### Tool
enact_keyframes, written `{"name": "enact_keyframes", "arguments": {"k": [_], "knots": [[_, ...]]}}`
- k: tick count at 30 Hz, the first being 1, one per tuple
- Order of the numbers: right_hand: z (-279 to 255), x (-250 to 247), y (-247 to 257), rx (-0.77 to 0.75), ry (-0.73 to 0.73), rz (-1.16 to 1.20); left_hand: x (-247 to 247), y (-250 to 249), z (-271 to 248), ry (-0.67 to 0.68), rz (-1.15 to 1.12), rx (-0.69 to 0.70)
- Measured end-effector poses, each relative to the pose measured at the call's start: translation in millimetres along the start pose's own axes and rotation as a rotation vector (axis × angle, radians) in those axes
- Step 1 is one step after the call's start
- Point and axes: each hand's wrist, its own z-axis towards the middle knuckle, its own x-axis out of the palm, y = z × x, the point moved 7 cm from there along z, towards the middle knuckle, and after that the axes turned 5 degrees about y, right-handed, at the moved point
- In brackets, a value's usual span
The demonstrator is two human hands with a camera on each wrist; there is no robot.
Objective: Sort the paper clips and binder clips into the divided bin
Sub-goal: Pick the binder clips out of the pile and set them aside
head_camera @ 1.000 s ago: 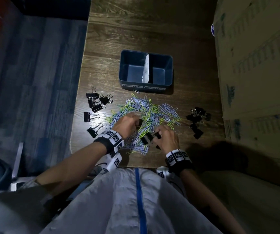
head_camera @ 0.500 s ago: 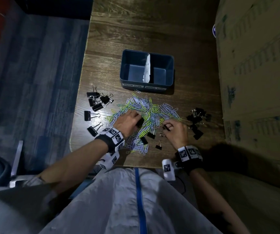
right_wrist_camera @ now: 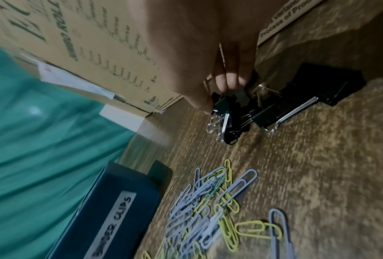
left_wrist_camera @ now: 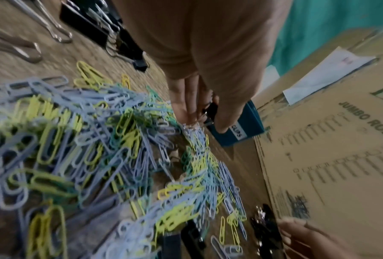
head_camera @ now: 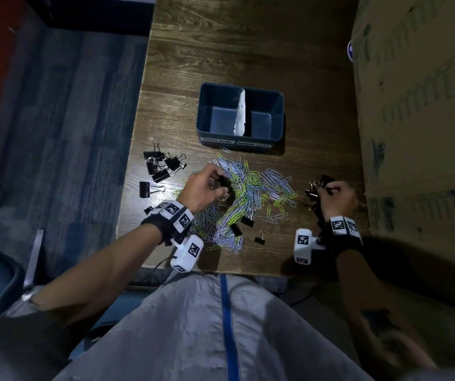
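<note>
The blue divided bin (head_camera: 203, 133) stands at mid-table with a white divider, both halves bare. Its front wall (right_wrist_camera: 119, 210) reads BINDER CLIPS on the right label. Before it lies a heap of blue and yellow paper clips (head_camera: 259, 188) (left_wrist_camera: 101, 140). My left hand (head_camera: 218, 185) (left_wrist_camera: 204, 115) pinches a black binder clip (head_camera: 225, 182) (left_wrist_camera: 212, 108) just above the heap's left side. My right hand (head_camera: 323, 189) (right_wrist_camera: 219, 98) grips small black binder clips (head_camera: 314, 188) (right_wrist_camera: 223, 108) in the right-hand cluster, beside a larger one (right_wrist_camera: 308, 91).
A cluster of larger binder clips (head_camera: 160, 166) lies at the table's left edge. Loose binder clips (head_camera: 248, 221) sit in the heap's near side. A tall cardboard box (head_camera: 413, 119) walls off the right. The table's front edge runs close to my lap.
My right hand has swung from the heap's near side out to the right binder-clip cluster. My left hand has moved forward and up with a binder clip.
</note>
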Motion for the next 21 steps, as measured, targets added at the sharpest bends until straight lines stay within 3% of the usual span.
{"name": "enact_keyframes", "arguments": {"k": [2,4,7,9,13,21], "knots": [[-9,-2,8,-0.101,-0.044,-0.053,-15,3,1,-0.027,-0.002,-0.016],[-25,5,19,-0.242,0.001,-0.039,-33,9,2,-0.081,0.083,-0.037],[-63,36,32,-0.397,0.326,-0.088,-66,24,7,-0.204,0.241,-0.125],[-93,60,30,-0.470,0.534,-0.280,-83,32,12,-0.259,0.353,-0.154],[-133,90,16,-0.460,0.761,-0.536,-95,36,18,-0.232,0.693,-0.135],[-144,96,18,-0.616,0.673,-0.604,-76,24,10,-0.201,0.898,-0.020]]}}
